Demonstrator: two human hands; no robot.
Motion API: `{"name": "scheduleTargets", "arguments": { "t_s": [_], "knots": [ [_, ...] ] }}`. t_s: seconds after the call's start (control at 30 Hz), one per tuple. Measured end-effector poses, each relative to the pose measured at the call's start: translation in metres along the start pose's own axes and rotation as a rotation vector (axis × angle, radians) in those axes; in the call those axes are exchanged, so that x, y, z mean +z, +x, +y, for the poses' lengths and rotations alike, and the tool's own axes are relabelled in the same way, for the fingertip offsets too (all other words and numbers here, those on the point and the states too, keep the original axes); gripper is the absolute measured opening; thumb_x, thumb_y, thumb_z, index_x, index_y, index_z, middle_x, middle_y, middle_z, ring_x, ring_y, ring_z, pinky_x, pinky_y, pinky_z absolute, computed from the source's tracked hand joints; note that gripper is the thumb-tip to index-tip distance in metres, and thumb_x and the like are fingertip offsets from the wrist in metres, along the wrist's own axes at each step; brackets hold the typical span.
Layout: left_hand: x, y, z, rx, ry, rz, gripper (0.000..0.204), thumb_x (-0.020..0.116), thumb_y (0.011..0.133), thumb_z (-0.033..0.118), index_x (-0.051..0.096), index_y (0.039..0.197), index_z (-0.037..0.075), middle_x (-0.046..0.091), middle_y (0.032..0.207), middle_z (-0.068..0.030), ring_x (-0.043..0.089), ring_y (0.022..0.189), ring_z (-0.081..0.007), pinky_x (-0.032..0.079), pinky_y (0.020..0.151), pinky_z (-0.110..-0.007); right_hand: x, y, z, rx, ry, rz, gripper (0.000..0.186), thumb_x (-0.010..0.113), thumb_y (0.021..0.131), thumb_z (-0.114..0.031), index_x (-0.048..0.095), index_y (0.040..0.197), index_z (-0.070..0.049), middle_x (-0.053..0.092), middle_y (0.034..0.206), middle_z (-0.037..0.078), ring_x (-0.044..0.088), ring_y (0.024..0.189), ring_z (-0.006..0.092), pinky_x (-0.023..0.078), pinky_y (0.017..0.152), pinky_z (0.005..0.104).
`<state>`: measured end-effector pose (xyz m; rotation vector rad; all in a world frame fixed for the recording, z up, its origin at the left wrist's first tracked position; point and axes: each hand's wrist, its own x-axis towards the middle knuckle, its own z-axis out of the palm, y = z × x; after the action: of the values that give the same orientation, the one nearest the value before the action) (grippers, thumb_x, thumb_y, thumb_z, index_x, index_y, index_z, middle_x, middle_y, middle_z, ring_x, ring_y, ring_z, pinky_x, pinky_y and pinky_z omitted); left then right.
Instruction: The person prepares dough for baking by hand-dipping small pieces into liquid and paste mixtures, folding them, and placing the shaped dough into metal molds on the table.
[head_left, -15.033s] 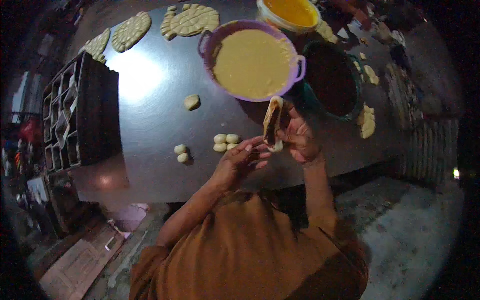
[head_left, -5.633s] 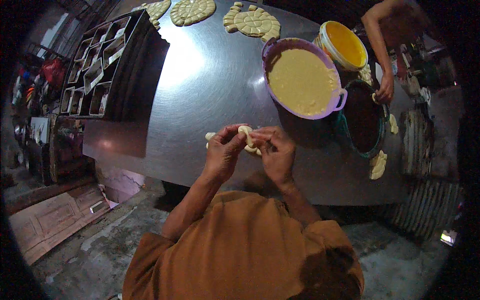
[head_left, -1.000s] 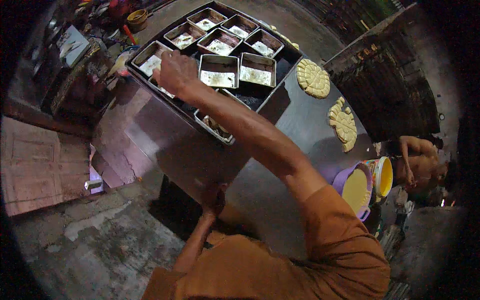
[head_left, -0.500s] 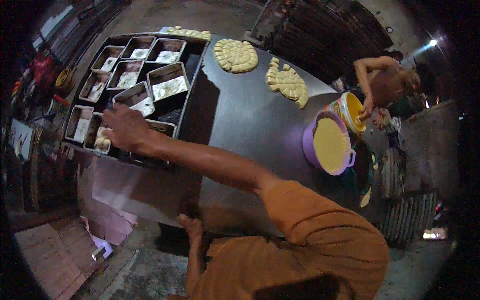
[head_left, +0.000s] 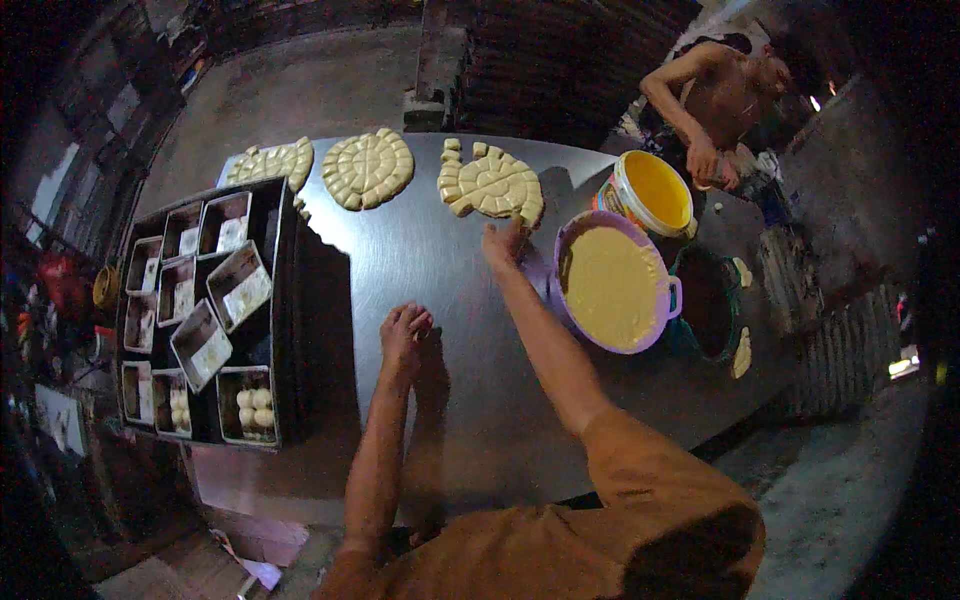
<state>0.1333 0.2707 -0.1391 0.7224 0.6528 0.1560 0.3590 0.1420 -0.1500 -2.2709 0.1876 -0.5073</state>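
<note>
My right hand (head_left: 506,244) reaches to the near edge of a cut round of pale dough (head_left: 490,184), its fingers bunched against the pieces there. Over the bare metal in front of me, my left hand (head_left: 405,328) has its fingers curled in; whether anything is inside them is hidden. To its left, a large dark tray (head_left: 285,300) carries several metal loaf pans (head_left: 240,287). Dough balls (head_left: 256,412) lie in the pan at its near right corner, and more dough balls (head_left: 180,410) in the pan beside that.
Two more dough rounds (head_left: 368,170) (head_left: 272,163) lie along the far edge of the metal table (head_left: 440,270). Right of my right arm stand a purple basin (head_left: 612,285) of yellowish mixture, a yellow-lined bucket (head_left: 655,192) and a dark green tub (head_left: 708,300). Another person (head_left: 725,100) works beyond them.
My right hand has gone from the pans across to the dough round at the right. My left hand has risen from the near table edge to over the tabletop. The view has turned rightward.
</note>
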Motion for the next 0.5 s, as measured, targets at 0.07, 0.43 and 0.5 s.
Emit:
{"name": "scheduleTargets", "arguments": {
  "t_s": [0.07,0.43,0.5],
  "knots": [
    [0.028,0.052,-0.001,-0.019,-0.094,-0.038,0.032,0.055,0.097,0.015,0.051,0.124,-0.002,0.060,0.107,-0.0139,0.061,0.100,-0.0254,0.051,0.086,-0.041,0.019,0.033,0.009,0.163,-0.048,0.111,0.047,0.070,0.083,-0.027,0.055,0.116,0.003,0.051,0.128,0.027,0.046,0.123,0.0400,0.037,0.102,0.0511],
    [0.169,0.222,0.012,0.025,0.243,0.194,0.049,0.073,0.084,0.015,0.051,0.118,-0.012,0.061,0.103,-0.0200,0.065,0.072,-0.0265,0.058,0.055,-0.035,0.044,0.112,0.016,0.462,-0.362,0.172,0.083,0.072,0.081,-0.047,0.039,0.129,0.012,0.048,0.130,0.029,0.041,0.126,0.0450,0.033,0.105,0.0554],
    [0.197,0.207,0.021,-0.052,0.298,0.294,0.062,0.079,0.078,0.009,0.045,0.121,-0.018,0.057,0.120,-0.0293,0.068,0.096,-0.0364,0.064,0.074,-0.038,0.021,0.105,0.009,0.539,-0.212,0.018,0.086,0.071,0.081,-0.049,0.038,0.133,0.011,0.046,0.134,0.028,0.038,0.130,0.0447,0.029,0.108,0.0560]
  ]
}}
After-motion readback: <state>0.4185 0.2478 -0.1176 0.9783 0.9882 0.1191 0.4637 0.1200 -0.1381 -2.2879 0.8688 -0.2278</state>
